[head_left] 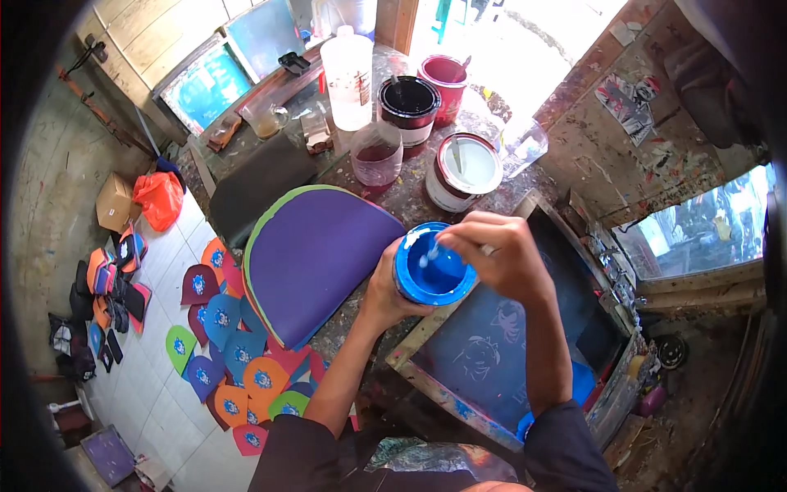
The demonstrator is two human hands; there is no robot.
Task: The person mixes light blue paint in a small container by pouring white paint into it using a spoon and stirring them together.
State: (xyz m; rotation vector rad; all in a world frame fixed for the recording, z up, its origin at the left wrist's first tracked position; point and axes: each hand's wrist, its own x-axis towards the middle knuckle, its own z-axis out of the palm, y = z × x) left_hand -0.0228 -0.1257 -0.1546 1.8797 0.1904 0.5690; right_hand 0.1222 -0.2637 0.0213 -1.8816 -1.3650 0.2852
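In the middle of the view, a round tub (402,275) of blue paint is tilted toward me. My left hand (384,287) is wrapped round its left side. Over the tub's right rim, my right hand (507,252) pinches a thin, pale stirring tool (429,256) whose lower end reaches into the paint; its exact kind is unclear. Below and to the right lies a wooden-framed printing screen (443,394) with pale line drawings on its dark mesh. Blue paint (580,382) lies along its near right side. A stack of half-round purple sheets (320,254) sits left of the tub.
Behind the tub stand a white paint can (443,193), a dark paint can (406,121), a red paint pot (449,97), a plastic cup (375,157) and a white jug (348,86). Printed, coloured pieces (264,377) spread at the left, beyond the table edge.
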